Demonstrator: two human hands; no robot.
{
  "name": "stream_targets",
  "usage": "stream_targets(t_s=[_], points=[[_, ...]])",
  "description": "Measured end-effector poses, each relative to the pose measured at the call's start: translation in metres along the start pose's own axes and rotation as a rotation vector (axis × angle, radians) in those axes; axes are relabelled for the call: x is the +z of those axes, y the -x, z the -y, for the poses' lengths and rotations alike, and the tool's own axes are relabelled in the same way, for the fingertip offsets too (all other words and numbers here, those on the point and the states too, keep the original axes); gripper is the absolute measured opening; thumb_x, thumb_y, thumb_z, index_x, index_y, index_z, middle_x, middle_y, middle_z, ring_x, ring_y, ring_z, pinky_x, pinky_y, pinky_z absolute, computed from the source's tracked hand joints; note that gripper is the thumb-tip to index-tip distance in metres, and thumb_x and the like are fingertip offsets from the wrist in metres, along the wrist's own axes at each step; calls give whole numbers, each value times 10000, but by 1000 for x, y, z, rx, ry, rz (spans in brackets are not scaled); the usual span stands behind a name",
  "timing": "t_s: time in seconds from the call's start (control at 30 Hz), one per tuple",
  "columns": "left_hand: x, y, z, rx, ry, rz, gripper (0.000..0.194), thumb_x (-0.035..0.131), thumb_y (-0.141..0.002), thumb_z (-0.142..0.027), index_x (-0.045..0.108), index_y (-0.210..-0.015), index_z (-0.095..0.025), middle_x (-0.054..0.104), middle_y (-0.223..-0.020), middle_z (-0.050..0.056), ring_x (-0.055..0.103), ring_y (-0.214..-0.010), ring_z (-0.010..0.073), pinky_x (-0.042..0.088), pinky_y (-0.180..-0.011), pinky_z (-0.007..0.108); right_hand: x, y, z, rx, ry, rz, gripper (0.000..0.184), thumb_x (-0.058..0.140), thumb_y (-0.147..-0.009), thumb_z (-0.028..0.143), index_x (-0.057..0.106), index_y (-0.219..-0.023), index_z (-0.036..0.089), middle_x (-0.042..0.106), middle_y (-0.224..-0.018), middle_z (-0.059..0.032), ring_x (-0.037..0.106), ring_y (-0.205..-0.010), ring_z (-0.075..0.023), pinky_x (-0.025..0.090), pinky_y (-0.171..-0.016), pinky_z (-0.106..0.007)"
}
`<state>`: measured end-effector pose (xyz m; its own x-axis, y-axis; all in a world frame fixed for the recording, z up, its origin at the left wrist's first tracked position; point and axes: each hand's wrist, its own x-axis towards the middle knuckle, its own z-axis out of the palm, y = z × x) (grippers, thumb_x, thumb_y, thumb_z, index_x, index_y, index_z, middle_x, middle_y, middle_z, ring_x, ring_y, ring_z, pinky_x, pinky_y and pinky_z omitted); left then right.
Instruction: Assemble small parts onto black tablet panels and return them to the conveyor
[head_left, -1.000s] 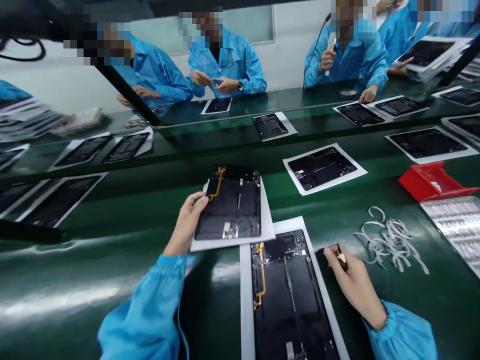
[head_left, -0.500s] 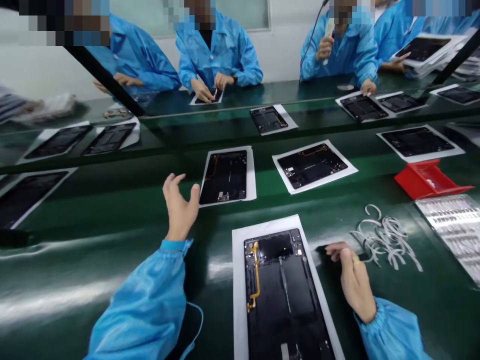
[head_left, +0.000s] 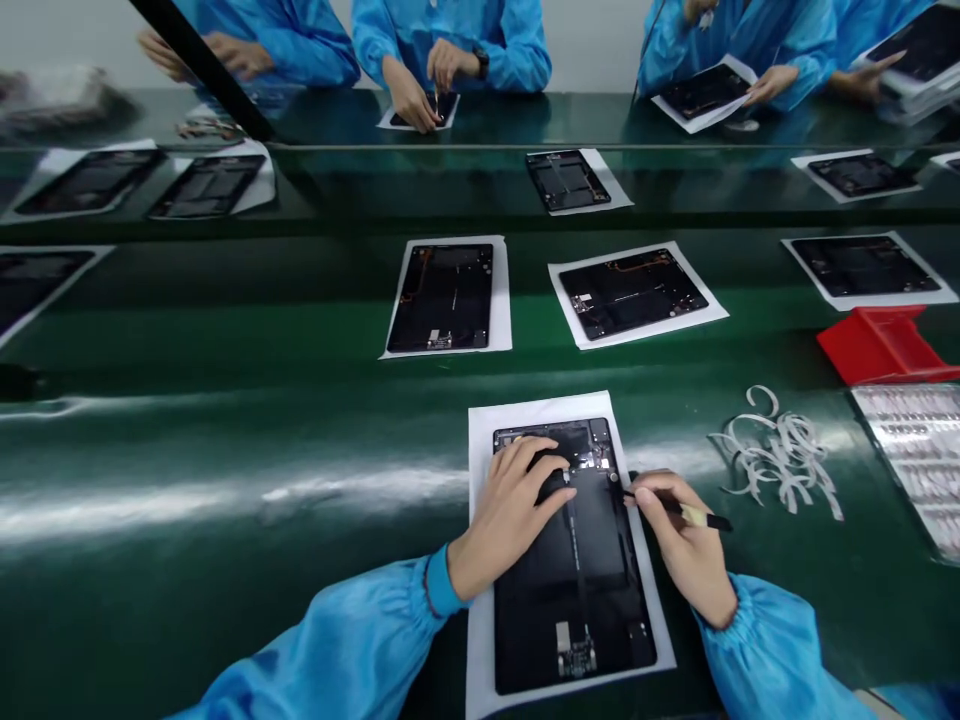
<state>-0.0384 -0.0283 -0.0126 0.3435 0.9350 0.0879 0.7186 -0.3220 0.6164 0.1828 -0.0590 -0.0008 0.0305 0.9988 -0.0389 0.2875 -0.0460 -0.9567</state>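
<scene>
A black tablet back shell [head_left: 577, 590] lies on a white sheet [head_left: 480, 640] on the green belt right in front of me. My left hand [head_left: 510, 510] rests on its upper left part, fingers bent and pressing down near the top. My right hand [head_left: 679, 545] sits at the shell's right edge and pinches a thin black tool [head_left: 701, 517], its tip pointing left at the shell. A second shell on paper [head_left: 448, 297] lies farther out on the belt, with a third shell [head_left: 631, 293] to its right.
A heap of white peeled strips [head_left: 780, 460] lies to the right, beside a red tray [head_left: 881, 345] and a sheet of small parts [head_left: 911, 450]. More shells on paper line the far belts. People in blue coats [head_left: 450, 40] work across the line.
My left hand left the far shell and came down onto the near one. My right hand moved up to the shell's edge with the tool. My view tilted down.
</scene>
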Motion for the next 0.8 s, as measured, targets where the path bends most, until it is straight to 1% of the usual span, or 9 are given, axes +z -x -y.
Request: stream_targets(t_s=[0.13, 0.23, 0.3, 0.4, 0.5, 0.57, 0.63, 0.73, 0.8], points=[[-2, -8, -7, -119, 118, 0, 40, 673, -838, -210, 653, -870, -225, 568, -1198, 47, 502, -1147, 273, 384, -974, 478, 0, -1, 0, -40, 21, -31, 164, 547, -930, 328, 624, -878, 192, 645, -858, -43, 632, -803, -178, 518, -732, -297], [-11, -5, -19, -129, 247, -47, 64, 665, -842, -199, 653, -780, -206, 600, -1033, 42, 558, -1035, 232, 411, -941, 418, 2, 0, 3, -99, 21, -28, 116, 592, -902, 303, 635, -874, 199, 659, -880, -47, 639, -841, -188, 524, -761, -314], [-20, 8, -29, -135, 333, -45, 89, 656, -858, -254, 665, -785, -203, 598, -887, 33, 589, -861, 190, 466, -799, 335, 3, 4, 8, -165, 3, 13, 93, 605, -895, 283, 632, -855, 204, 668, -875, -51, 644, -884, -204, 526, -796, -340], [-31, 42, -43, -180, 461, 66, 165, 641, -871, -308, 672, -754, -195, 609, -716, 13, 567, -633, 141, 450, -596, 256, 2, 18, 17, -260, -45, 92, 249, 446, -976, 269, 593, -786, 201, 661, -813, -59, 648, -884, -207, 528, -796, -354], [-32, 80, -52, -267, 600, 136, 192, 648, -865, -290, 675, -704, -189, 670, -651, 12, 625, -607, 137, 481, -612, 231, 2, 38, 26, -357, 66, 247, 271, 368, -1000, 255, 618, -911, 200, 661, -846, -68, 653, -798, -177, 534, -685, -285], [-29, 98, -56, -323, 656, 92, 183, 669, -844, -301, 691, -698, -193, 708, -651, 23, 662, -613, 151, 501, -617, 226, 5, 50, 30, -479, 257, 358, 250, 411, -990, 234, 598, -1152, 204, 675, -899, -69, 662, -766, -164, 530, -649, -260], [-24, 110, -60, -332, 706, 42, 190, 668, -838, -330, 705, -707, -197, 729, -663, 39, 679, -613, 164, 511, -609, 230, 10, 57, 31, -613, 413, 435, 343, 406, -985, 188, 521, -1308, 198, 682, -880, -54, 668, -730, -155, 531, -637, -255], [-18, 117, -67, -346, 840, 36, 242, 652, -846, -369, 674, -692, -184, 721, -642, 53, 673, -594, 161, 505, -593, 227, 17, 59, 27, -754, 451, 473, 352, 368, -979, 150, 566, -1270, 176, 680, -822, -44, 661, -669, -150, 536, -612, -264], [-13, 118, -72, -453, 974, 36, 218, 686, -821, -390, 640, -786, -180, 706, -631, 40, 651, -568, 146, 488, -565, 218, 18, 61, 25, -794, 442, 434, 346, 373, -974, 151, 591, -1242, 168, 690, -854, -62, 669, -692, -161, 543, -631, -280]])
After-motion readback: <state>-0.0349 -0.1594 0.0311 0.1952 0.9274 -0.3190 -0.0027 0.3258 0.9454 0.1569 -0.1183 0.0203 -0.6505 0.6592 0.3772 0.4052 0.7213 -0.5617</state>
